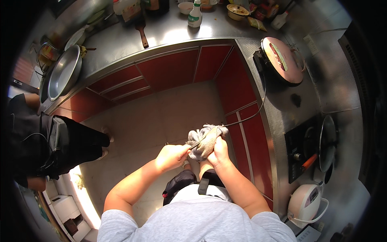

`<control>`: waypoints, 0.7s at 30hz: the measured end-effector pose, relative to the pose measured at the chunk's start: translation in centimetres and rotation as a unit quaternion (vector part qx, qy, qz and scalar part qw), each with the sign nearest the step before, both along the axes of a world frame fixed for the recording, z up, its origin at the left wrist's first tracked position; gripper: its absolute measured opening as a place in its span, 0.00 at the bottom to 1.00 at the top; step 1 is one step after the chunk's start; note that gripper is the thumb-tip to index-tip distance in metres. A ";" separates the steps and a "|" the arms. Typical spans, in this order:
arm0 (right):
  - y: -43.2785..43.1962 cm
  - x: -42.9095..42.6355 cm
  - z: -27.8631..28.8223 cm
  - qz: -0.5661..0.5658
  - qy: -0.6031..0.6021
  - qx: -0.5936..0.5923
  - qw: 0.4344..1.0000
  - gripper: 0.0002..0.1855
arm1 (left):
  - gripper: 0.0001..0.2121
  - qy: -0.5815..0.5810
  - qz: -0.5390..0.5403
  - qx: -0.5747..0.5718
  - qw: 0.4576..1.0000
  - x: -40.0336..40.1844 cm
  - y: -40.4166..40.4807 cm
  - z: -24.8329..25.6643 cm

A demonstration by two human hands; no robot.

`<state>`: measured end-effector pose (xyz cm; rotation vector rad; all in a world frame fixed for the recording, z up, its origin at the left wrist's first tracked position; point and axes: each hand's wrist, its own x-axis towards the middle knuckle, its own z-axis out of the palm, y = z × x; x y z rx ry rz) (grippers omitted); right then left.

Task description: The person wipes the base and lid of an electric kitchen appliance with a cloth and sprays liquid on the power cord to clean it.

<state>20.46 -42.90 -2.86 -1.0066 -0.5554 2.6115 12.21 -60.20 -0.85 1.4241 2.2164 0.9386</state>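
My right hand grips a bunched grey cloth, which is wrapped around a dark power cord. To the left of the cloth, my left hand pinches the cord between thumb and fingers. From the cloth the cord runs up over the counter edge towards a pink electric griddle with a closed lid. Both hands are held in front of my body, above the floor. The cord's far end past my left hand is hidden.
A stove with a glass-lidded pan and a rice cooker line the right counter. A spray bottle and a wooden-handled brush are on the far counter. A large metal basin leans at left, near another person.
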 end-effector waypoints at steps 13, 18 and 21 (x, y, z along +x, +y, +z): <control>22.4 -3.2 -5.2 -0.132 -0.069 0.108 0.983 0.13 | 0.05 0.013 -0.002 0.067 0.998 -2.2 -4.5 -0.6; 16.7 -4.8 -3.5 -0.051 0.060 0.083 0.993 0.15 | 0.04 -0.014 0.061 0.006 0.998 -3.1 -5.2 -1.2; 12.4 -4.1 -3.0 -0.050 0.021 0.098 0.994 0.15 | 0.05 -0.015 0.064 -0.013 0.998 -3.6 -4.8 -1.0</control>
